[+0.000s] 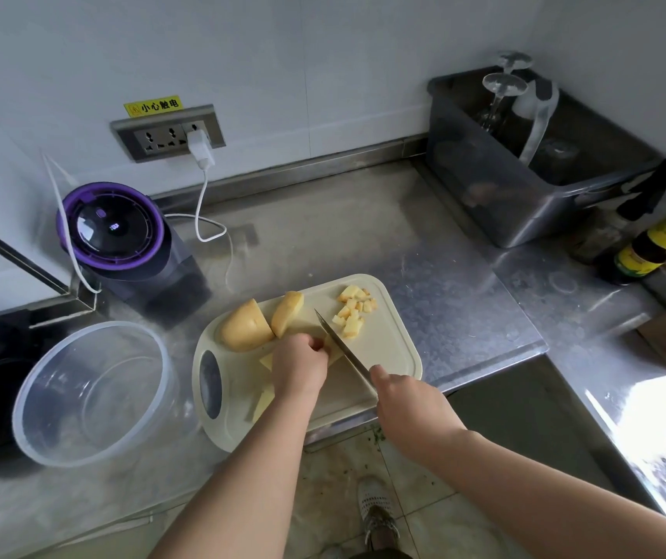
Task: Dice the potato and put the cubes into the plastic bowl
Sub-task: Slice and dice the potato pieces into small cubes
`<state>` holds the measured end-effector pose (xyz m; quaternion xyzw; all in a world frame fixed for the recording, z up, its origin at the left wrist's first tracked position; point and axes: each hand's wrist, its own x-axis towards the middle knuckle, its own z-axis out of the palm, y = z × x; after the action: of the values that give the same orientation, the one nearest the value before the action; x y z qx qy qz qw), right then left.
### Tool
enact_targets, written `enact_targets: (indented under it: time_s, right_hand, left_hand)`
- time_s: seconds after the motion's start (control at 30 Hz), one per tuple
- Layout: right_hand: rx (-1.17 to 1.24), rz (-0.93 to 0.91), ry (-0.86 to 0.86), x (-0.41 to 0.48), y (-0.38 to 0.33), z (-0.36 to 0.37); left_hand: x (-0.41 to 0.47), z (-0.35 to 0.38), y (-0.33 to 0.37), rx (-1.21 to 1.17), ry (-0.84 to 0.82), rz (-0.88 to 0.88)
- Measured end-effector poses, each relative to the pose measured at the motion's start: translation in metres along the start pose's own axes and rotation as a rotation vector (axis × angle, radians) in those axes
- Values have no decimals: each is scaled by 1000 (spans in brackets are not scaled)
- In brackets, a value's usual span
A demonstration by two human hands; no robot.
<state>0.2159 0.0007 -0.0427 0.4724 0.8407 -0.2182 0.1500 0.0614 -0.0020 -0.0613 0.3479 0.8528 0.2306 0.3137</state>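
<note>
Left hand (299,367) knuckles up, fingers curled, pinning a potato slice (267,360) on the cutting board (387,349). Right hand (408,401) grips knife (341,344), blade just right of left fingertips.

You've got two hands (299,369), one knife (343,351), one cutting board (395,344), one plastic bowl (93,326), two potato chunks (244,326), two wine glasses (502,88).

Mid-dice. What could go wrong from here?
1. The left hand holds the potato slice right beside the knife; a slip could nick a finger.
2. The cutting board lies at the front edge of the counter; downward pressure might shift it.
3. The cubes sit at the board's far right, the plastic bowl on its left; some may drop in transfer.
</note>
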Motion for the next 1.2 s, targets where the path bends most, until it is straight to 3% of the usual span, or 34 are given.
enact_targets:
  time_s: [0.23, 0.43, 1.2]
  right_hand:
    - [49, 30, -28, -1, 3, -12]
    - [59, 30, 84, -7, 2, -25]
    - [-25, -49, 19, -10, -14, -15]
  left_hand:
    - [3, 0, -2, -53, -32, -15]
    - [5, 4, -6, -108, -32, -66]
    - [9, 7, -6, -123, 0, -75]
